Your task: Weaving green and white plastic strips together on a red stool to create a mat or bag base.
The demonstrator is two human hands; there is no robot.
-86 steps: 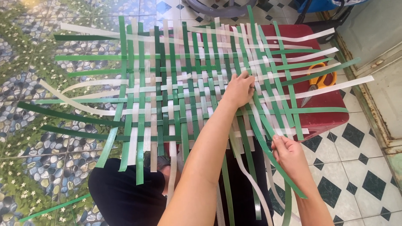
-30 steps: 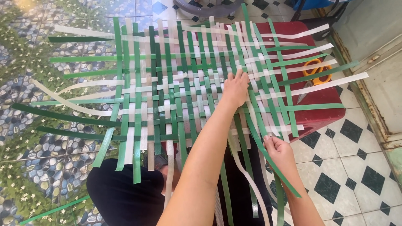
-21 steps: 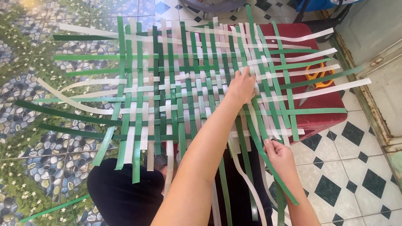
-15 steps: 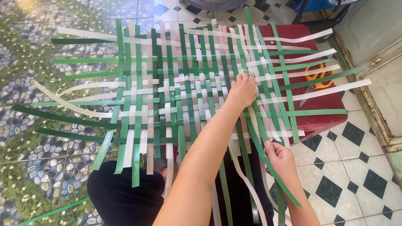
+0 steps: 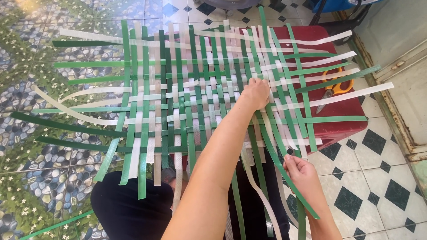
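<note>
A flat mat (image 5: 178, 102) woven of green and white plastic strips lies over my lap and a red stool (image 5: 338, 120). My left hand (image 5: 255, 92) presses flat on the woven part near its right side, fingers spread over the crossings. My right hand (image 5: 301, 171) is lower right, off the mat's near edge, pinching a loose green strip (image 5: 278, 155) that runs diagonally up into the weave. Other loose green and white strip ends hang down between my legs.
Orange-handled scissors (image 5: 334, 90) lie on the red stool under the strip ends at right. Patterned pebble-print floor lies to the left, black-and-white diamond tiles to the right. A wall base and step run along the right edge. A spare green strip (image 5: 53, 226) lies at bottom left.
My left hand has shifted slightly on the weave near the same spot. My right hand stays low at the right with the green strip, moving only a little.
</note>
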